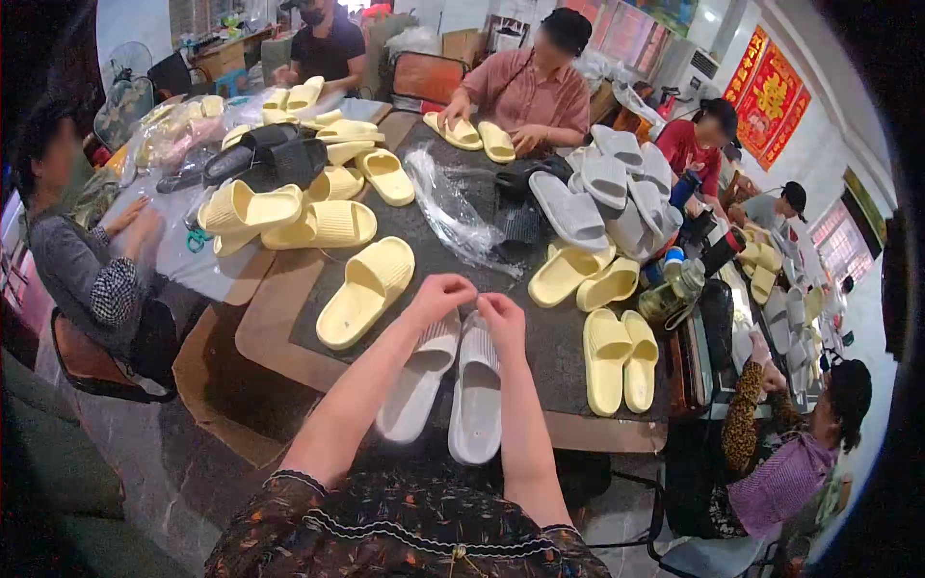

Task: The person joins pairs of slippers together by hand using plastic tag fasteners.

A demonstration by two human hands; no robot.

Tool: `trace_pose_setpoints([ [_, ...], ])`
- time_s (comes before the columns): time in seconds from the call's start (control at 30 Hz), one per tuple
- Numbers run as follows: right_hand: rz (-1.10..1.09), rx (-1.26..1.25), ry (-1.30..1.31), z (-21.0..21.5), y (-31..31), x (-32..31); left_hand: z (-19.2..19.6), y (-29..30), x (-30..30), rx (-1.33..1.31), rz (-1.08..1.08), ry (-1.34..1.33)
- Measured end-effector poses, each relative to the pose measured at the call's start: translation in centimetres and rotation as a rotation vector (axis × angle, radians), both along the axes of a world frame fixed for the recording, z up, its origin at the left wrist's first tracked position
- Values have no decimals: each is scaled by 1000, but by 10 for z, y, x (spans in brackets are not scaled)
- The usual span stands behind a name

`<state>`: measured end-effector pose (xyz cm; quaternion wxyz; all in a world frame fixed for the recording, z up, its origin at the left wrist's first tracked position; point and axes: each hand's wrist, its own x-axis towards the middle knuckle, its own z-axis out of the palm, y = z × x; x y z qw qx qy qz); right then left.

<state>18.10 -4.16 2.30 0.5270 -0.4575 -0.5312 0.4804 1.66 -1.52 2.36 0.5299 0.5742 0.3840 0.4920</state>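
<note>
Grey slippers [453,385] lie paired on the desk [289,318]; above their toe ends, left hand [438,297] and right hand [503,323] pinch closed, what each grip holds unclear.

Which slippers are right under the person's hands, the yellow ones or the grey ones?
The grey pair of slippers, lying side by side at the near table edge beneath the left hand and right hand. The yellow slippers lie off to the sides.

a dark work table [540,332] on grey floor [183,482], red wall hangings [771,96], bright windows [626,29] behind.
</note>
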Motion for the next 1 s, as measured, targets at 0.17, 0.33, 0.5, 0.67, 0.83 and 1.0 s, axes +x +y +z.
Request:
trace_pose_setpoints([
  [0.17, -107, 51, -9, -7, 1, 5, -3, -3, 5, 49, 40, -7],
  [0.33, -107, 59, 11, -16, 4, 6, -3, -2, 5, 72, 13, 40],
  [0.5, -181, 77, 2, -15, 5, 4, -7, 0, 3, 54, 54, 63],
  [0.67, -91, 54, -17, -19, 7, 9, -3, -2, 6, 91, -18, 68],
  [0.83, -165, 35, -6, -13, 5, 5, -5, -1, 3, 90, 79, 103],
  [1.0, -71, 38, -35, -10, 4, 5, -6, -2, 7, 67, -2, 117],
])
